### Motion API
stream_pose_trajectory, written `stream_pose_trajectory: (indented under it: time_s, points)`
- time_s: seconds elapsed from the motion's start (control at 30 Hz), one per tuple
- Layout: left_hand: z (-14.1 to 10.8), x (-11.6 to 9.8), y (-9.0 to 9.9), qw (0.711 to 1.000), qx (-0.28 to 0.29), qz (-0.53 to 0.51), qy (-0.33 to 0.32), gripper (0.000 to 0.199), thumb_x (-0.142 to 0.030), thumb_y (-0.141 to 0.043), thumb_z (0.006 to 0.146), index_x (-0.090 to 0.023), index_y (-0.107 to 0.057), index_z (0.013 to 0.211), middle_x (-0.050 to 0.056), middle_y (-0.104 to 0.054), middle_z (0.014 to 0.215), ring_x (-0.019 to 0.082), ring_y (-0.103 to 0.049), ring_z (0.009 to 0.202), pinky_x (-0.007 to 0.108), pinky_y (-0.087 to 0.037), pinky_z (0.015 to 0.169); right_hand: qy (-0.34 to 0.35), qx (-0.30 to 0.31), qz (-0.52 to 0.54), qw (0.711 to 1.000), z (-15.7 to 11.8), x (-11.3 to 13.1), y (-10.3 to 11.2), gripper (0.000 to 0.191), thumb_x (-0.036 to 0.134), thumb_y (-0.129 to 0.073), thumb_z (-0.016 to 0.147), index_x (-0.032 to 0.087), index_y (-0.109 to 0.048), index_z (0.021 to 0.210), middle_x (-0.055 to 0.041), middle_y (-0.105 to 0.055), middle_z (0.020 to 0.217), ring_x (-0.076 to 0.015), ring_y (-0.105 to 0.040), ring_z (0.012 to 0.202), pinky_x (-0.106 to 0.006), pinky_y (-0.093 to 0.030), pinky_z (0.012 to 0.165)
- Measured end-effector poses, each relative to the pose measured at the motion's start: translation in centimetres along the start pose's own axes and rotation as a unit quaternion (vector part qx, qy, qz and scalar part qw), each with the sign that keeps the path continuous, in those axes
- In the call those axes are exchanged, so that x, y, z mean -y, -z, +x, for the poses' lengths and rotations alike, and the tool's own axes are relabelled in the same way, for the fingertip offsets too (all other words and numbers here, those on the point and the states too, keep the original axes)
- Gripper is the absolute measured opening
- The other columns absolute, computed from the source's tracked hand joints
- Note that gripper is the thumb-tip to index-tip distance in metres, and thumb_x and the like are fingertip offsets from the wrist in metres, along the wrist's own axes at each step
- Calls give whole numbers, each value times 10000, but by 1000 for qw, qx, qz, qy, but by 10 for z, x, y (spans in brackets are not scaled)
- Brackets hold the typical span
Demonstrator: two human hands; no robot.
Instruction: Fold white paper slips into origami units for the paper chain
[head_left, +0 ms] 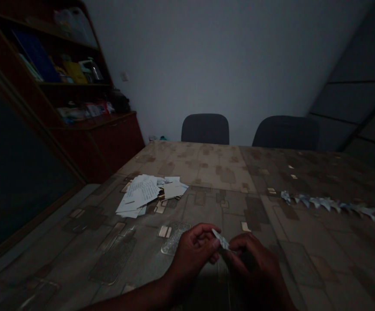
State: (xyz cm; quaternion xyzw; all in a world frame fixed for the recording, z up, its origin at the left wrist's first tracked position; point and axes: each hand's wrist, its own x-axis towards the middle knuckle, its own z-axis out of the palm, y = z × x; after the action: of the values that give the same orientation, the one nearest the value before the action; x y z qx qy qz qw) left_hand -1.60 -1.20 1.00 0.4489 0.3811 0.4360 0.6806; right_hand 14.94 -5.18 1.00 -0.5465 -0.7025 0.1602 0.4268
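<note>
A small piece of folded paper [220,239], pale with faint markings, is held between my two hands above the near part of the table. My left hand [196,246] pinches its left side between thumb and fingers. On the other side, the fingertips of my right hand [250,255] are closed on its lower right end. To the right, a row of several folded paper pieces [323,203] with pointed tips lies on the table. A spread pile of printed paper sheets [142,192] lies to the left, with smaller cards [174,190] at its right side.
The table [207,166] has a patterned cover with shiny patches. Behind its far edge stand two dark chairs [205,128]. A wooden shelf unit [109,138] with bags, a kettle and boxes stands at the far left. The room is dim.
</note>
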Motion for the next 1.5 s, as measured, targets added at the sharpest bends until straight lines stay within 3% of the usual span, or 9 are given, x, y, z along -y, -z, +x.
stream_pose_trajectory:
  time_s: [0.27, 0.83, 0.97, 1.2, 1.37, 1.5]
  points:
    - [-2, -5, -3, 1000, -6, -7, 14, 417, -469, -787, 645, -117, -654, 824, 7, -596, 581, 114, -529, 518, 233, -414, 561, -94, 38, 60, 993, 0, 2, 0, 100, 279, -597, 805, 215, -619, 731, 20, -625, 642, -149, -599, 576, -226, -462, 555]
    - [-1, -3, -2, 1000, 8, -2, -4, 326, -421, -746, 725, -128, -613, 772, -13, -585, 548, 110, -539, 516, 223, -420, 555, -150, 60, 118, 980, -1, 3, -1, 91, 280, -586, 785, 203, -633, 797, 15, -603, 662, -163, -576, 636, -248, -436, 597]
    - [-2, -2, -1, 1000, 16, -6, -16, 320, -427, -712, 763, -125, -613, 795, -8, -593, 549, 114, -549, 535, 230, -431, 584, -146, 61, 123, 980, -1, 3, -2, 75, 266, -582, 788, 207, -627, 799, 19, -593, 666, -162, -573, 646, -244, -434, 599]
    - [-4, -2, 0, 1000, 5, 14, -6, 335, -372, -781, 683, -112, -646, 846, -24, -581, 556, 94, -540, 516, 188, -400, 523, -87, 51, 104, 990, -2, 0, -1, 14, 231, -611, 765, 217, -611, 765, 31, -585, 670, -148, -579, 628, -223, -441, 594]
    - [-4, -1, 0, 1000, 10, -17, -7, 323, -339, -793, 669, -118, -663, 866, 8, -631, 646, 104, -568, 567, 204, -443, 558, -102, 22, 107, 989, -2, 2, 1, 41, 247, -570, 821, 224, -604, 820, 27, -613, 679, -152, -598, 632, -221, -458, 587]
    - [-5, -3, -1, 1000, 12, -24, -5, 313, -310, -800, 653, -122, -679, 873, -3, -615, 637, 99, -560, 575, 197, -440, 560, -59, 28, 78, 995, -1, 1, 1, 47, 225, -582, 835, 224, -612, 798, 32, -597, 656, -144, -589, 605, -221, -458, 580]
